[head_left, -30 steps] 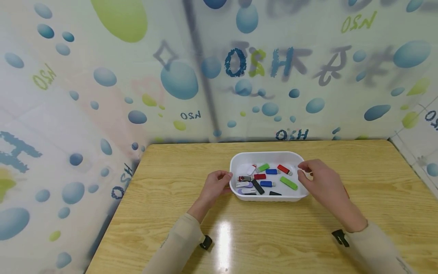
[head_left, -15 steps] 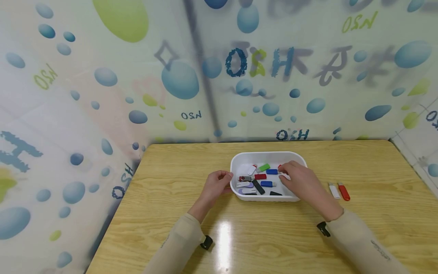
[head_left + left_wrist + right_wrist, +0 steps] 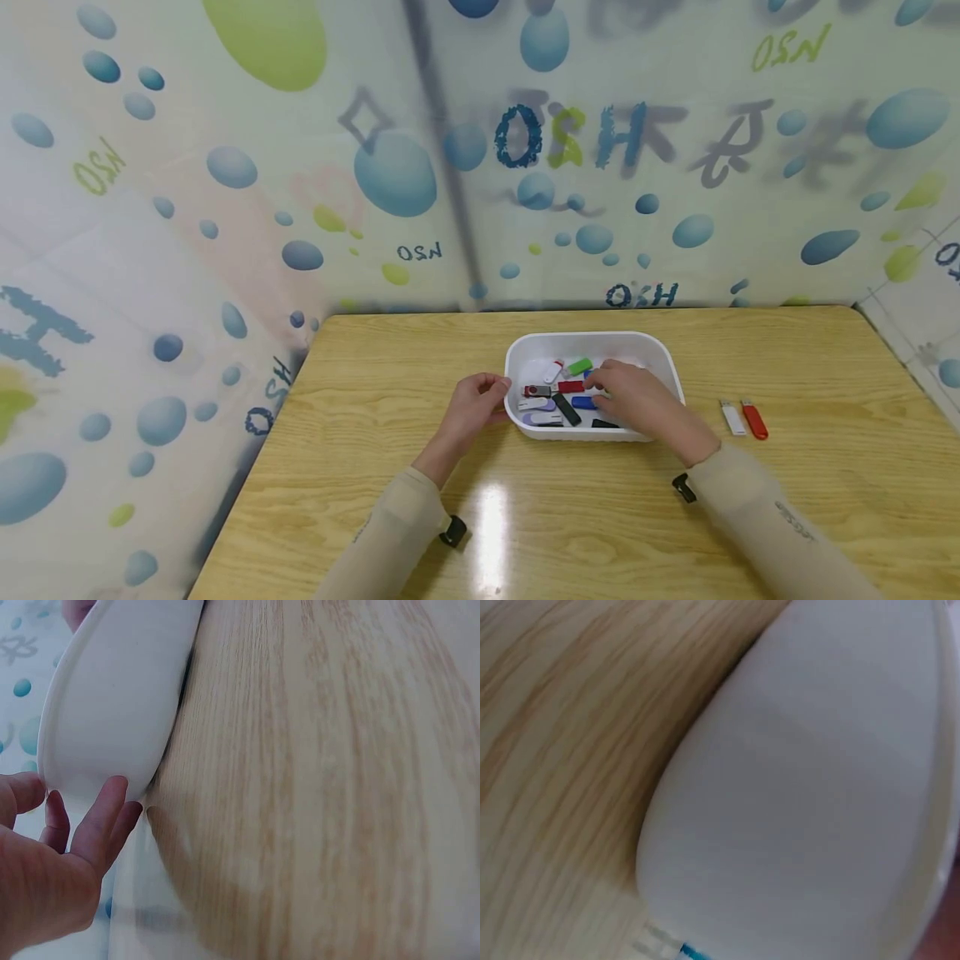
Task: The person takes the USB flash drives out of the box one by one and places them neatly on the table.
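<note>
Tray (image 3: 663, 354) of white plastic, holding loose USB flash drives, sits on the wood-grain table (image 3: 360, 517) straight ahead of you; take its middle as the clock's centre, twelve pointing away from you. Your left hand (image 3: 468, 412) is at nine o'clock, thumb at the rim, the other fingers loosely spread with their tips against the outer wall. Your right hand (image 3: 637, 402) enters from four o'clock, fingers bent down among the drives near the middle; you cannot tell from these views whether they pinch one. A blue drive (image 3: 582, 402) lies right by your right thumb, towards seven. A green drive (image 3: 579, 367) lies at eleven, a white drive with a red end (image 3: 552, 372) at ten, a red drive (image 3: 570, 387) and a red-and-grey swivel drive (image 3: 537, 391) towards nine, purple-and-white drives (image 3: 534, 406) and a black drive (image 3: 567, 409) around eight. Outside the tray, just past three, a white drive (image 3: 732, 418) and a red-cased drive (image 3: 754, 419) lie side by side on the table. Bubble-printed sheeting (image 3: 592, 239) hangs at twelve.
</note>
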`<state>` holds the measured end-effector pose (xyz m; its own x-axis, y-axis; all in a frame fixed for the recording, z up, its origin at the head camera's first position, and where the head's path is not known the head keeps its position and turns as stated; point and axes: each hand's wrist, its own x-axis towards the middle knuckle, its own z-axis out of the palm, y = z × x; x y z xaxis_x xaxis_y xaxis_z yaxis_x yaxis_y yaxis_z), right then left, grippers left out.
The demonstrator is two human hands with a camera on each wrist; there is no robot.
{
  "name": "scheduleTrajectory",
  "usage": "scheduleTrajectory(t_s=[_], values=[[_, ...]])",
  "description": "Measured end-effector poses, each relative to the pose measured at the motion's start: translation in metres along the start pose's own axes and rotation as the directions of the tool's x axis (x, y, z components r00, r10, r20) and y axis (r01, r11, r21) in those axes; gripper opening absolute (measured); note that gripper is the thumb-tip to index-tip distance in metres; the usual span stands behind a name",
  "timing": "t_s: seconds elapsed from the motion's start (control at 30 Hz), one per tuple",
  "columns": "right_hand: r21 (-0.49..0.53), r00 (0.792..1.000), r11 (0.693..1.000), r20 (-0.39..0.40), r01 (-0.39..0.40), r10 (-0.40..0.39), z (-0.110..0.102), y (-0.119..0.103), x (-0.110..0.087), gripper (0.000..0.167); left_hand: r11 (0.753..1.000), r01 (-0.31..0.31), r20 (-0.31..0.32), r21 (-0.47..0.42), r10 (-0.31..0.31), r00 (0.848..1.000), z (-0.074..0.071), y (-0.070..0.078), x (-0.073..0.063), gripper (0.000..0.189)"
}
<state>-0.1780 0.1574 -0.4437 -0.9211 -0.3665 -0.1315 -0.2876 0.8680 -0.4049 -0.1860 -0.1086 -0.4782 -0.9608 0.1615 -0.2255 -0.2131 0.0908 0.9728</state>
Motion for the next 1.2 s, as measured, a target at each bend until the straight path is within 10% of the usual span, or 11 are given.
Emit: scheduleTrajectory(t_s=[0.87,1.2], values=[[-0.068,0.992,0.997,0.122,0.037,-0.029,0.004,-0.007,0.01,0.018,1.0,0.013,0.0,0.012,-0.013,1.0,0.0,0.002,0.0,0.032],[-0.06,0.978,0.976,0.01,-0.208,0.209,0.009,-0.013,0.016,0.036,1.0,0.006,0.0,0.003,-0.006,1.0,0.0,0.002,-0.001,0.031]])
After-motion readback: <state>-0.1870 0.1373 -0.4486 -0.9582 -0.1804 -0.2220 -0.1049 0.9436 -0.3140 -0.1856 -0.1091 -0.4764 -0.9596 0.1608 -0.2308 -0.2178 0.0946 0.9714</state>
